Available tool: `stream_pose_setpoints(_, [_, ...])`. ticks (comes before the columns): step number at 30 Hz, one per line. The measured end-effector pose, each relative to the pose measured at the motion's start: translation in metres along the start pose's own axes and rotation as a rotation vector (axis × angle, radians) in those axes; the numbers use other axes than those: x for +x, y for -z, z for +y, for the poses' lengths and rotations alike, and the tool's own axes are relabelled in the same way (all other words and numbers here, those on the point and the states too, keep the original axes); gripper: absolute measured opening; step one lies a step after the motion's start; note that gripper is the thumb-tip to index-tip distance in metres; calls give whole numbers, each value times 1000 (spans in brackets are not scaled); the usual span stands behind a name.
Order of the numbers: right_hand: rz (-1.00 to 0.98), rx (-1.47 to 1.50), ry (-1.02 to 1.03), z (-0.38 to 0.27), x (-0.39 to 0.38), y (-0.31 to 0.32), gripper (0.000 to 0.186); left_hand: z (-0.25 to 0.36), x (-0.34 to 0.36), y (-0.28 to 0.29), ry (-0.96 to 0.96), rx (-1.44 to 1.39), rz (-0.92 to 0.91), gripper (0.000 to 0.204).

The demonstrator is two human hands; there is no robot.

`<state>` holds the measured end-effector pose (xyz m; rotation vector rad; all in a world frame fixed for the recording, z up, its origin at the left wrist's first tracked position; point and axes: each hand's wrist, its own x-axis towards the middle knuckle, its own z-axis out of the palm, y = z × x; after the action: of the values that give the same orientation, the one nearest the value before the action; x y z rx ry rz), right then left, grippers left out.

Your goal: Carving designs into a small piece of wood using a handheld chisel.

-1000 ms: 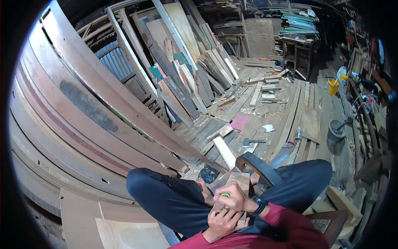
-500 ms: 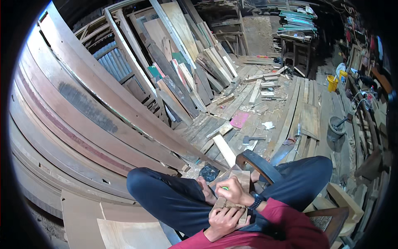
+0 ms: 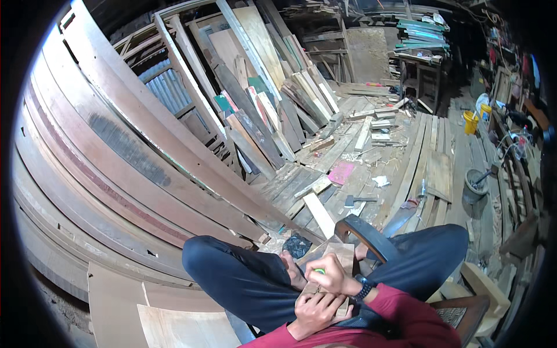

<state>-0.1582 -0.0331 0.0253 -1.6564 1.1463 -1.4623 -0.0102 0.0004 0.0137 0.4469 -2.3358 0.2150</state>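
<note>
A brown wooden block lies across my lap between my bent knees. My left hand is wrapped over its near end, with the fingers curled round the edge. Just above it, my right hand, with a dark watch on the wrist, makes a fist round a tool with a bright green handle end. The fist hides the rest of the tool, so its kind and tip cannot be made out. A dark curved wooden piece stands close beyond the block, beside my right leg.
On the plank floor ahead are a hatchet, a handsaw, a pink sheet and several offcuts. Large boards lean along the left. A grey bucket and a yellow bucket stand at the right.
The whole view has shifted slightly, so the scene sits a little lower and further right. Both hands keep nearly the same hold on the block and the green-ended tool.
</note>
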Motion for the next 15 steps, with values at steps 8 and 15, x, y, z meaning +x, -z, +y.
stream_pose_setpoints(8, [1,1,61,0,-2,1,21,1,-2,1,19,1,-29,30])
stream_pose_setpoints(15, [-5,52,80,-9,-2,2,21,-4,-2,1,-5,3,6,30])
